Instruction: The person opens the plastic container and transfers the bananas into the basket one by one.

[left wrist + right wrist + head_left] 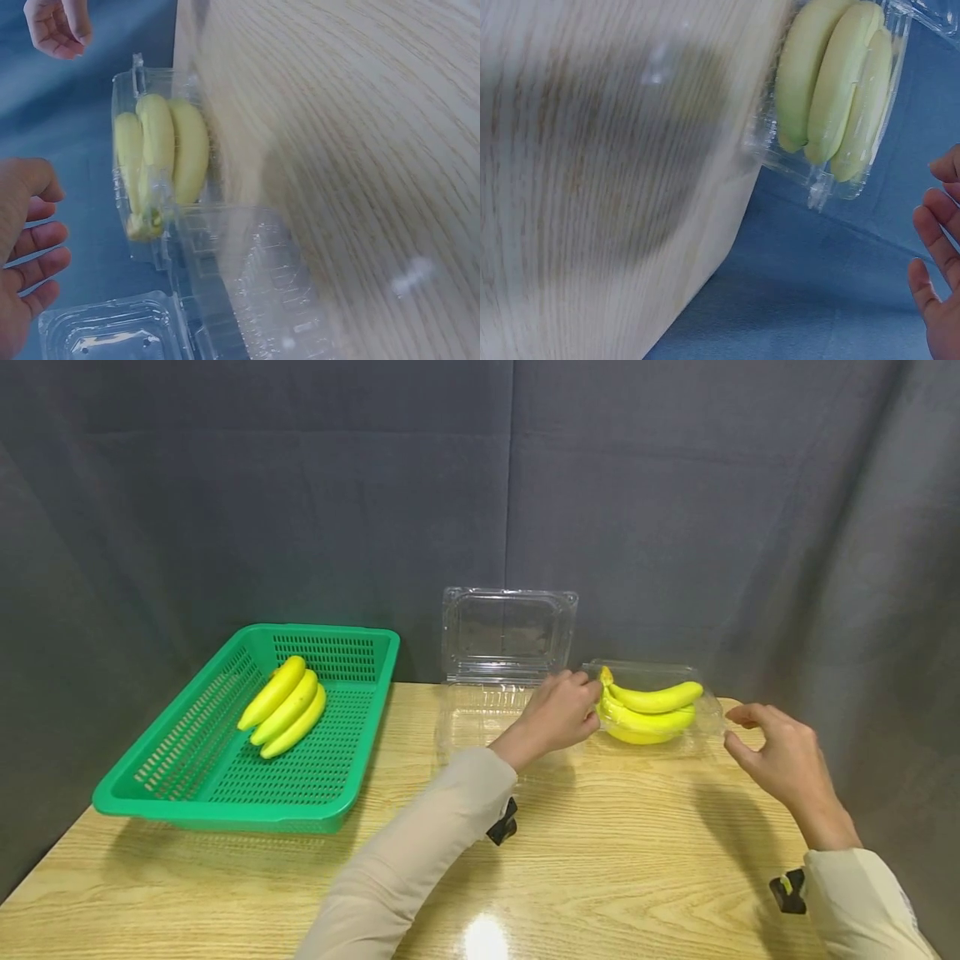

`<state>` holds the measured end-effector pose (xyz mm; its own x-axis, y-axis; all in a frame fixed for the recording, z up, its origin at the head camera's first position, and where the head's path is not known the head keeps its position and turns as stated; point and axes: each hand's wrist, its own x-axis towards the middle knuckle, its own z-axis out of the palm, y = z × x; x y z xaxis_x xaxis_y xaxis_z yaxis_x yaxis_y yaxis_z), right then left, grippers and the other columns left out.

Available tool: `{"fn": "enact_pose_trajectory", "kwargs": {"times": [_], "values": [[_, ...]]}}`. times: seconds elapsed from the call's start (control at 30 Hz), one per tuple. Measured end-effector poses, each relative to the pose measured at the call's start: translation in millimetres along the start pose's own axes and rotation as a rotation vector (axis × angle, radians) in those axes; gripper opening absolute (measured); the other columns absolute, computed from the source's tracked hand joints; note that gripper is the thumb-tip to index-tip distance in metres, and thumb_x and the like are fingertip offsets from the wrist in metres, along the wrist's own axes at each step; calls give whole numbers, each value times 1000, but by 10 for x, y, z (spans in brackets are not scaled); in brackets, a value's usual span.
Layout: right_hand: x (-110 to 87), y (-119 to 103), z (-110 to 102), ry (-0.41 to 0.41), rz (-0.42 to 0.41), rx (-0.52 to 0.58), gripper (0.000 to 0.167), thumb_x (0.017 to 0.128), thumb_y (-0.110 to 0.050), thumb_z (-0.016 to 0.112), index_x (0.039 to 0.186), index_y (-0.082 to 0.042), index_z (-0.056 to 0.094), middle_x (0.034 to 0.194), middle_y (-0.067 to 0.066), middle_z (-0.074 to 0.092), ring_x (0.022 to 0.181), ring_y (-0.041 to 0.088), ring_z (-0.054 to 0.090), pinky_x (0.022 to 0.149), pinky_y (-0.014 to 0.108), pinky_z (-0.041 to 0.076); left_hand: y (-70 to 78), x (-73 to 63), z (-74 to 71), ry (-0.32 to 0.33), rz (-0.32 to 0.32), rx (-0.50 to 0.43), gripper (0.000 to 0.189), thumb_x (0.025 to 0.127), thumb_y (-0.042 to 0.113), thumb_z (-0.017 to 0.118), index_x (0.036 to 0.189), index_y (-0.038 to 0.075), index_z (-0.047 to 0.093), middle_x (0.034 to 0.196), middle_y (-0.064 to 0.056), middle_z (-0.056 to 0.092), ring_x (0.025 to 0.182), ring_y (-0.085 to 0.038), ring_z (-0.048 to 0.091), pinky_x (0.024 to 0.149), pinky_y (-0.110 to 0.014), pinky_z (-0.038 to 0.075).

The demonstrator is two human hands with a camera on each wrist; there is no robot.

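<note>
At the near edge, a patch of glare (486,937) whitens the tabletop (622,860), pale yellow wood with wavy grain. Two light sleeves (420,852) reach in over it; a soft shadow (738,827) falls beneath the right arm. On the left sits a green basket (341,812), its sides slotted, with three bananas (288,707) inside.

Farther in, the right hand (780,756) is loosely open, fingers bent, holding nothing, just beside the right end of a clear box (709,717). The left hand (558,714), also relaxed and holding nothing, hovers near the other end. A bunch (651,714) lies inside that box; whether its lid is fastened I cannot tell. Just left, partly behind the left arm, an open box (498,678) stands with its lid raised. Behind everything hangs a dark grey curtain (337,510), creased, with a vertical seam.
</note>
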<state>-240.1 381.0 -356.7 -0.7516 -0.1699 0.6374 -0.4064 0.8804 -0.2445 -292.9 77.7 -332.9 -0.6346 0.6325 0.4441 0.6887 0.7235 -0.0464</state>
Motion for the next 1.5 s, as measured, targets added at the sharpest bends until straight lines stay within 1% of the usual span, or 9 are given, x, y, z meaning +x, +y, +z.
{"fn": "enact_pose_trajectory", "kwargs": {"times": [0.17, 0.3, 0.53, 0.67, 0.77, 0.93, 1.07, 1.3, 1.5], "values": [[16, 25, 14, -42, 26, -11, 22, 83, -6, 68, 104, 1, 66, 98, 23, 65, 89, 42, 60, 70, 60, 45, 10, 38, 39, -8, 20, 9, 7, 85, 14, 64, 91, 13, 66, 82, 1, 58, 68, -14, 49, 62, -25, 41], [27, 58, 37, -61, 31, -15, 22, 83, -6, 68, 104, 1, 66, 98, 23, 65, 88, 43, 60, 69, 60, 45, 6, 67, 68, -39, 9, 17, 10, 85, 14, 63, 95, 13, 68, 82, 1, 58, 68, -14, 48, 63, -25, 41], [15, 134, 78, -99, 37, -25, 21, 84, -7, 67, 104, 1, 67, 98, 23, 66, 87, 44, 60, 66, 60, 45, 13, 98, 144, -94, -24, 27, 15, 87, 17, 64, 101, 13, 68, 87, 1, 60, 71, -14, 50, 77, -34, 50], [-10, 178, 95, -124, 42, -38, 22, 84, -7, 67, 104, 1, 68, 100, 24, 65, 87, 46, 60, 64, 60, 46, 44, 111, 209, -100, -11, 41, 16, 88, 20, 64, 101, 12, 68, 89, 0, 62, 73, -16, 54, 67, -30, 49], [-17, 201, 115, -146, 37, -51, 22, 83, -7, 67, 104, 1, 68, 101, 24, 66, 86, 45, 61, 65, 59, 47, 74, 114, 251, -104, -4, 44, 12, 87, 21, 64, 95, 13, 69, 88, 0, 62, 73, -16, 56, 60, -28, 46], [-2, 197, 147, -185, 11, -83, 21, 82, -6, 69, 102, 1, 69, 103, 23, 66, 81, 42, 63, 64, 58, 48, 106, 120, 322, -99, 4, 30, 7, 85, 19, 65, 84, 13, 68, 81, 0, 60, 71, -14, 57, 60, -28, 47], [12, 214, 176, -184, -14, -99, 21, 81, -5, 70, 100, 1, 70, 98, 21, 68, 78, 38, 63, 61, 55, 48, 134, 114, 362, -84, -1, 57, 6, 84, 17, 65, 85, 13, 70, 81, 1, 61, 70, -13, 58, 60, -28, 48], [11, 294, 201, -180, -15, -128, 20, 81, -7, 69, 100, 0, 70, 95, 21, 68, 77, 39, 64, 59, 54, 49, 181, 118, 431, -83, -53, 120, 18, 87, 22, 67, 102, 14, 72, 93, 1, 64, 83, -15, 60, 77, -29, 49], [26, 309, 226, -183, -24, -162, 20, 80, -8, 69, 99, 0, 70, 96, 20, 68, 72, 35, 63, 56, 52, 49, 190, 137, 471, -98, -81, 120, 17, 86, 25, 71, 100, 16, 72, 94, 2, 64, 79, -14, 56, 77, -27, 47]]}}
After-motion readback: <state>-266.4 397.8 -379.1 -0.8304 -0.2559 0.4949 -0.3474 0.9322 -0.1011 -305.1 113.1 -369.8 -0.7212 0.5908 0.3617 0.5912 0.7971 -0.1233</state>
